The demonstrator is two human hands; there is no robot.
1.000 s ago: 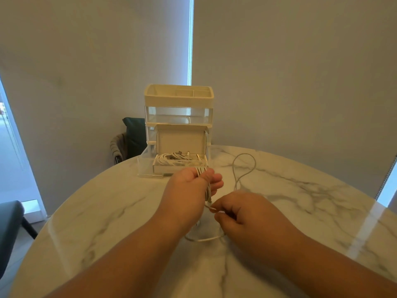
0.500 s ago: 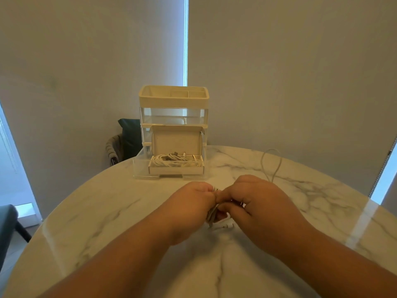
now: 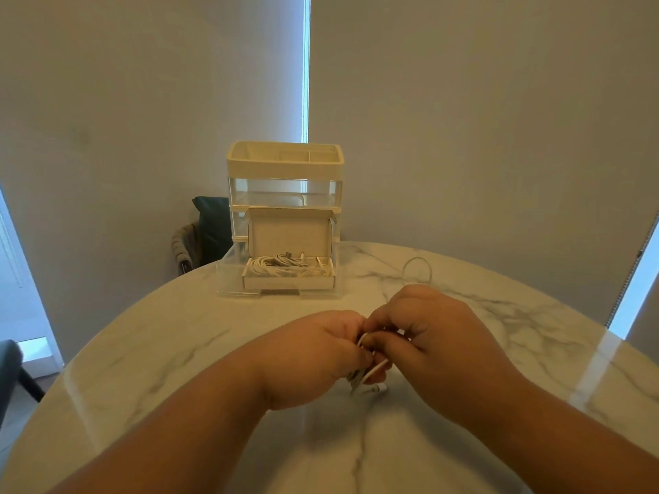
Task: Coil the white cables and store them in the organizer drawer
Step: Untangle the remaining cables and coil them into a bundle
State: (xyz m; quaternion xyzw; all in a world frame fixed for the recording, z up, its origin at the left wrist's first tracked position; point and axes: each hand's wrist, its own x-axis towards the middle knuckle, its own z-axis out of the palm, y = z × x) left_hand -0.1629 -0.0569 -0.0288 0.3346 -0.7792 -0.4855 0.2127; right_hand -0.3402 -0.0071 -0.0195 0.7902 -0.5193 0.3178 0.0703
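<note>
Over the middle of the marble table, my left hand (image 3: 322, 354) grips a bundled white cable (image 3: 371, 370). My right hand (image 3: 424, 331) pinches a strand of the same cable against the bundle. A free loop of that cable (image 3: 417, 267) lies on the table beyond my right hand. A plug end shows on the table just under my hands. The organizer (image 3: 285, 165) stands at the far edge, its bottom drawer (image 3: 228, 279) pulled out. Inside the drawer sits an open white box (image 3: 289, 282) with coiled white cables (image 3: 285, 267).
The round marble table (image 3: 178, 351) curves away on the left and far side. A dark chair back (image 3: 210, 229) stands behind the organizer at the left. Another dark seat (image 3: 9, 369) shows at the left edge. Grey blinds hang behind.
My hands came together and drew back toward me. The free loop on the table has shrunk and shifted right as more cable went into the bundle.
</note>
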